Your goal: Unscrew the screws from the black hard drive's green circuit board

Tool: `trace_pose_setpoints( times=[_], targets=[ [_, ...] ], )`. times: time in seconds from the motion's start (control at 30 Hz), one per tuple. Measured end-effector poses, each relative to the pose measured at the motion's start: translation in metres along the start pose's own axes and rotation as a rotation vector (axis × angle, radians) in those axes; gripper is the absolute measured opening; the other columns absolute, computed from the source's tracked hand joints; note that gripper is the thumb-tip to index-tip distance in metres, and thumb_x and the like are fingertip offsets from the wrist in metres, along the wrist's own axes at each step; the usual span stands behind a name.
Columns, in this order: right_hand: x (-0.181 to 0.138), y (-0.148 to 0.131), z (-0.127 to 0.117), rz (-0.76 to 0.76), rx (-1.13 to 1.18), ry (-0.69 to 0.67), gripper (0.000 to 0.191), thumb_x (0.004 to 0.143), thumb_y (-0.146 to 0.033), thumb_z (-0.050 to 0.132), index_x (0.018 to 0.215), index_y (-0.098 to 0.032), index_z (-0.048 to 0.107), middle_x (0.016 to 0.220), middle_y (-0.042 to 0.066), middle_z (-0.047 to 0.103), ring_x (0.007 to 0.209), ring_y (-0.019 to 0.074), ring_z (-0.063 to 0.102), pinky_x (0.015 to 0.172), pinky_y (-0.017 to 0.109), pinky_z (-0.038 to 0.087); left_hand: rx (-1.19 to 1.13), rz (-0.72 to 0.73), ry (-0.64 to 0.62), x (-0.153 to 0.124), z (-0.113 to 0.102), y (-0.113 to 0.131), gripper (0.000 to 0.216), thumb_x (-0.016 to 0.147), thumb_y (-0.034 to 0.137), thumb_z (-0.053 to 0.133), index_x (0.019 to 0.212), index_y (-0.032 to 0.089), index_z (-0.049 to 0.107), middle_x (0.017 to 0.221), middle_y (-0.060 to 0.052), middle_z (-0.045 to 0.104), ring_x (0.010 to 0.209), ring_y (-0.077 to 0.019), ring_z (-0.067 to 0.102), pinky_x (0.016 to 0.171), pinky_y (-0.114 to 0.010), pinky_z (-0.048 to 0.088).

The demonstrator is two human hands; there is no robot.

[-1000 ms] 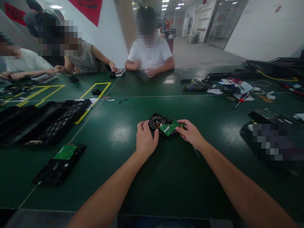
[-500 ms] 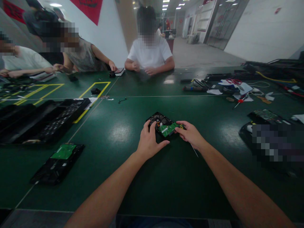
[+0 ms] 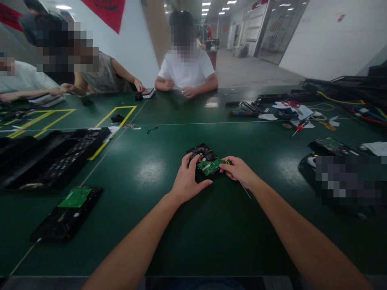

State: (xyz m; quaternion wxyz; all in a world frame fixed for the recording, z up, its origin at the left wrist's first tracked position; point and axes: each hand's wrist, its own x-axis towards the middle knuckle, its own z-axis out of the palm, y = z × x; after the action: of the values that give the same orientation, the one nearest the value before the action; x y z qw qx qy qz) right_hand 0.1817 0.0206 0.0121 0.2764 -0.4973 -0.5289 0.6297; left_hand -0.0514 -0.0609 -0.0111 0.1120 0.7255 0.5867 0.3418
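A black hard drive (image 3: 203,153) lies on the green table (image 3: 187,233) in front of me, with a small green circuit board (image 3: 208,166) on its near side. My left hand (image 3: 186,180) rests on the drive's left side, fingers spread over it and thumb along its near edge. My right hand (image 3: 238,172) is closed in a pinch at the board's right end, holding a thin screwdriver (image 3: 244,189) whose shaft sticks out below the hand.
Black keyboard trays (image 3: 51,157) lie at the left, with another drive with a green board (image 3: 69,211) nearer me. Tools, cables and papers (image 3: 290,110) clutter the far right. Several people sit across the table; one in white (image 3: 186,68) faces me.
My left hand moved from beside the drive onto it and spread its fingers. The drive and board turned slightly. My right hand stayed at the board's right end.
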Motion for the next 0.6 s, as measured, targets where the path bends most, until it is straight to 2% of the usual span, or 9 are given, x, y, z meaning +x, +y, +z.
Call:
trace_pose_setpoints(
  times=[0.13, 0.33, 0.6],
  targets=[
    [-0.0058, -0.0013, 0.0002, 0.014, -0.001, 0.004, 0.02, 0.09, -0.021, 0.072, 0.107, -0.018, 0.062, 0.077, 0.002, 0.07, 0.049, 0.0065, 0.046, 0.039, 0.019, 0.025, -0.008, 0.019, -0.034, 0.001, 0.0001, -0.0015, 0.106, 0.074, 0.049, 0.092, 0.159, 0.032, 0.032, 0.165, -0.015, 0.027, 0.152, -0.0416, 0.04, 0.12, -0.062, 0.045],
    [-0.0086, -0.0006, -0.0025, -0.003, 0.06, 0.083, 0.033, 0.091, -0.023, 0.073, 0.121, -0.02, 0.059, 0.081, 0.002, 0.071, 0.05, 0.0073, 0.047, 0.04, 0.018, 0.027, -0.015, 0.044, -0.054, 0.0016, 0.0008, -0.0026, 0.103, 0.078, 0.044, 0.09, 0.16, 0.033, 0.03, 0.165, -0.015, 0.026, 0.153, -0.04, 0.04, 0.121, -0.06, 0.045],
    [-0.0078, -0.0011, -0.0011, -0.068, 0.153, 0.09, 0.028, 0.088, -0.024, 0.072, 0.112, -0.021, 0.059, 0.077, 0.0, 0.068, 0.049, 0.0069, 0.045, 0.039, 0.019, 0.024, 0.021, 0.033, -0.005, 0.0016, 0.0033, -0.0028, 0.095, 0.084, 0.035, 0.082, 0.161, 0.029, 0.028, 0.163, -0.017, 0.029, 0.151, -0.0399, 0.043, 0.12, -0.061, 0.045]
  ],
)
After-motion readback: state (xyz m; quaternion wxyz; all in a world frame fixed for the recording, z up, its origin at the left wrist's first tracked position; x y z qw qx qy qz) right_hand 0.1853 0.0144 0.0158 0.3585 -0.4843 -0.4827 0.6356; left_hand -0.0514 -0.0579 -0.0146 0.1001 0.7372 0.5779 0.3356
